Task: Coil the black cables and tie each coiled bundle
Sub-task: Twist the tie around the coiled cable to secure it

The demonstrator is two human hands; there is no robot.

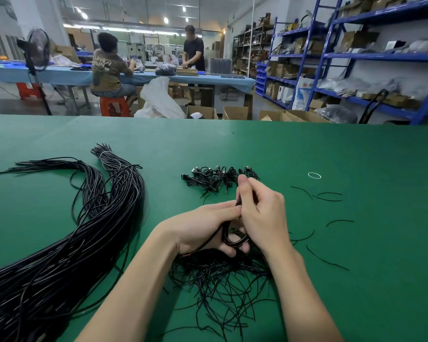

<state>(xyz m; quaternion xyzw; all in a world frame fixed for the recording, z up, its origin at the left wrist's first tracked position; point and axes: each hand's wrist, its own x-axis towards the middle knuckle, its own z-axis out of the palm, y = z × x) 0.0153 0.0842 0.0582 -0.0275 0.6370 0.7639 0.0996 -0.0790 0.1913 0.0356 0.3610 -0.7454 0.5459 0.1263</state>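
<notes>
Green table [331,156]: big loose cable bundle [84,230] along left edge, finished coils [218,177] mid-table, tie heap [223,287] at near edge. Mid-coiling, probably: left hand [203,228] gripping 1 cable coil [232,236], right hand [260,208] pinching its top. Next, likely: binding with 1 tie.

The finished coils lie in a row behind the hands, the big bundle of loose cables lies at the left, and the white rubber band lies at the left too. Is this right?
Not fully. The head view shows the rubber band on the right of the hands, alone on the green table. The coils do lie behind the hands, and the bundle is at the left.
</notes>
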